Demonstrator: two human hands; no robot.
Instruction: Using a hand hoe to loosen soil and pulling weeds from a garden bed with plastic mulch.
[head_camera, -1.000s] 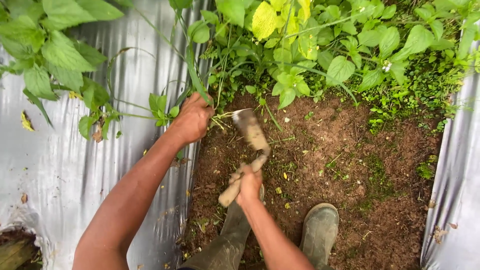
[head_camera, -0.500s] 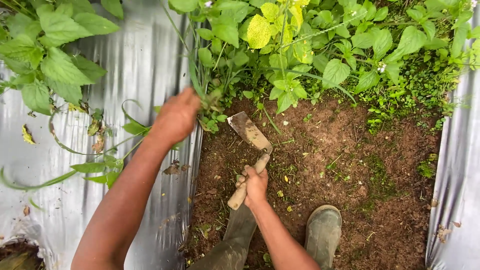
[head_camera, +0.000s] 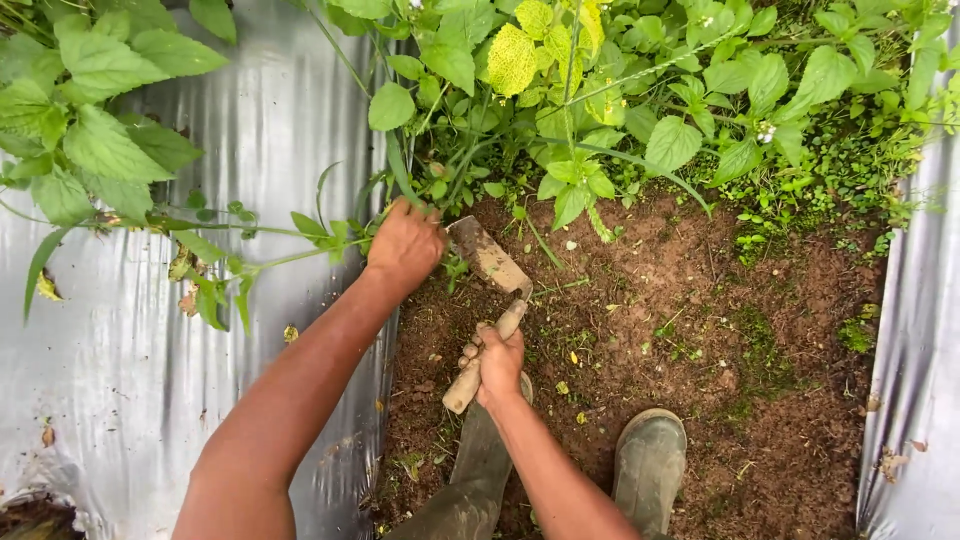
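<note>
My left hand (head_camera: 403, 244) is closed around a bunch of green weed stems (head_camera: 395, 170) at the edge of the bare soil (head_camera: 650, 330). My right hand (head_camera: 497, 366) grips the wooden handle of a small hand hoe (head_camera: 488, 258), whose muddy metal blade lies on the soil right beside my left hand, at the foot of the weeds. Both forearms reach in from the bottom of the head view.
Silver plastic mulch sheets lie on the left (head_camera: 200, 330) and at the right edge (head_camera: 915, 330). Dense green plants (head_camera: 650, 90) fill the top. My two rubber boots (head_camera: 650, 465) stand on the soil below. A leafy plant (head_camera: 90, 140) hangs over the left sheet.
The hoe blade has moved from mid-air down to the soil by the weeds. My left hand has shifted right and down onto the stems near the blade.
</note>
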